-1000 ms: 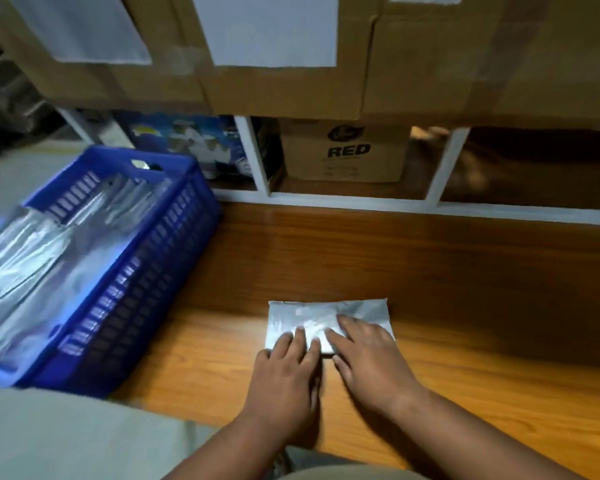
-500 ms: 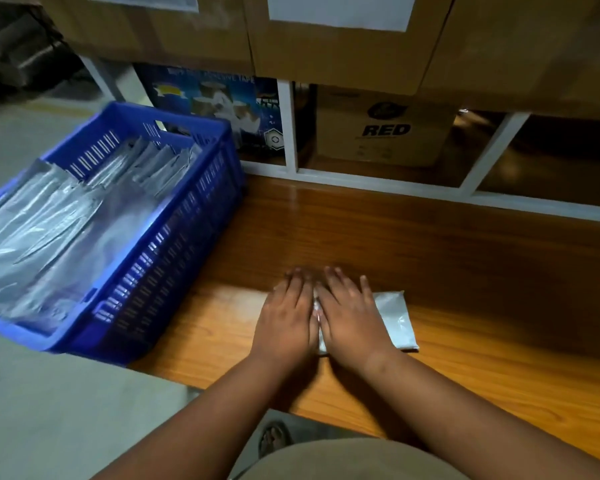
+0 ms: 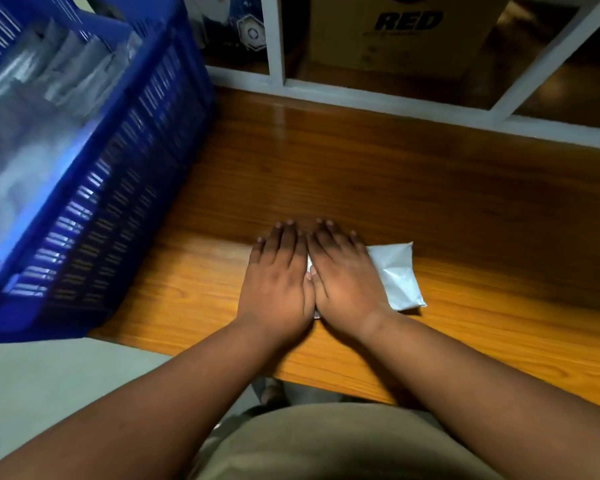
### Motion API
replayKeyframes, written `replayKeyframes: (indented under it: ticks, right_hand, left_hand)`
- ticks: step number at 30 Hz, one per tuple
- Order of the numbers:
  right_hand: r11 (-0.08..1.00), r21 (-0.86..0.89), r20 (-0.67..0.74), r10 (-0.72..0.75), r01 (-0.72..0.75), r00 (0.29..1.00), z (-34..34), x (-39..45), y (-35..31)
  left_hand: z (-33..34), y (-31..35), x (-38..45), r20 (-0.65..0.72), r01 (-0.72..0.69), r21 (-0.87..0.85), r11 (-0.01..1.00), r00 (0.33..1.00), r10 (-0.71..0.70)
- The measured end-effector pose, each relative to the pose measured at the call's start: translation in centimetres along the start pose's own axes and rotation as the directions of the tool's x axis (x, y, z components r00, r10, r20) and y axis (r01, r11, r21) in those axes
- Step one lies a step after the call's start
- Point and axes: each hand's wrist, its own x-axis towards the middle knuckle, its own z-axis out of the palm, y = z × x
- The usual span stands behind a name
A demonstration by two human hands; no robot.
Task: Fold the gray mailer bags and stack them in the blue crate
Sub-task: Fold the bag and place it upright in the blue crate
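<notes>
A folded gray mailer bag [image 3: 397, 275] lies on the wooden tabletop [image 3: 395, 188] near its front edge. Both hands press flat on it side by side, fingers straight. My left hand [image 3: 279, 275] covers its left part and my right hand [image 3: 343, 275] its middle, so only the bag's right end shows. The blue crate [image 3: 125, 188] stands at the table's left end. Several gray mailer bags [image 3: 32, 109] lie inside it, blurred.
A white shelf frame [image 3: 278, 39] runs along the table's back edge. Behind it stand a brown carton printed RED [image 3: 406, 29] and a blue printed box [image 3: 232, 22]. The floor [image 3: 49, 393] shows at lower left.
Both hands slid forward over the folded bag and now press flat on it. The view has dipped down and moved closer, with the crate larger at the left.
</notes>
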Motion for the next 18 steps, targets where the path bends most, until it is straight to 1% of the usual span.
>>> replayKeyframes:
  ticks: [4,8,11,15,18]
  right_hand:
    - [1.0,-0.006,0.004,0.004,-0.004,1.0,-0.1,0.0,-0.2]
    - [1.0,-0.005,0.041,0.009,-0.009,0.999,-0.6,-0.1,-0.4]
    - [0.999,0.03,0.08,0.016,-0.018,0.997,-1.0,-0.2,-0.4]
    - [0.995,0.098,0.072,0.005,-0.012,0.997,-2.0,-0.4,0.7]
    - [1.0,0.0,0.045,-0.027,0.027,0.999,-2.6,-1.0,2.4]
  left_hand:
    - [0.1,0.0,-0.1,-0.016,-0.007,0.004,1.0,1.0,0.007]
    - [-0.6,0.2,-0.3,0.009,0.016,0.006,1.0,1.0,-0.016]
    - [-1.0,0.5,-0.4,0.024,0.029,0.016,0.999,0.999,-0.029]
    - [-2.4,1.5,0.2,0.046,0.045,0.038,0.998,0.998,-0.047]
    - [-3.2,3.4,1.3,0.018,0.001,0.032,1.0,1.0,-0.002]
